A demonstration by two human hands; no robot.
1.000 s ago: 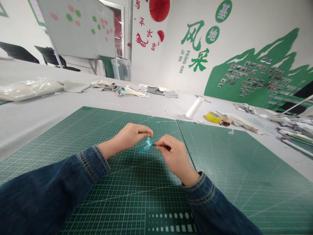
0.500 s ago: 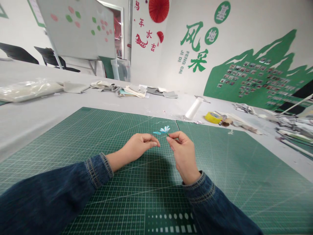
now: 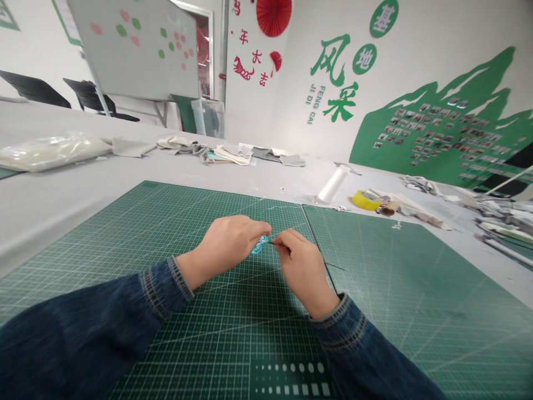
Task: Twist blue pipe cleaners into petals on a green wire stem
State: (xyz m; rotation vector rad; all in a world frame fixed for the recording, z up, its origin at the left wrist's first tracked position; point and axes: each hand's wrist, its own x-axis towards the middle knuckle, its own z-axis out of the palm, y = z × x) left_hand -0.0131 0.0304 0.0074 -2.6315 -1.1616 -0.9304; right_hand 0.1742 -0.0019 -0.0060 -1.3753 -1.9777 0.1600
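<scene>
A small blue and white flower-like piece (image 3: 260, 244) hangs at the fingertips of my left hand (image 3: 229, 243), which is closed on it above the green cutting mat (image 3: 175, 222). Part of the piece is hidden by the fingers. Just to the right, my right hand (image 3: 303, 269) pinches the thin dark stem (image 3: 270, 242) that runs from the piece. A thin dark length shows beyond the right hand, over the mat. The two hands' fingertips are close together.
Behind the mats stand a white cone (image 3: 334, 184), yellow tape (image 3: 366, 200) and a brown roll (image 3: 390, 209). Fabric pieces (image 3: 233, 154) and a plastic-wrapped bundle (image 3: 54, 151) lie farther back. More cloth and cords lie at the right.
My left hand has moved up and right and closed on the flower-like piece. The piece now points left and downward, with its stem toward my right hand. The view has shifted slightly.
</scene>
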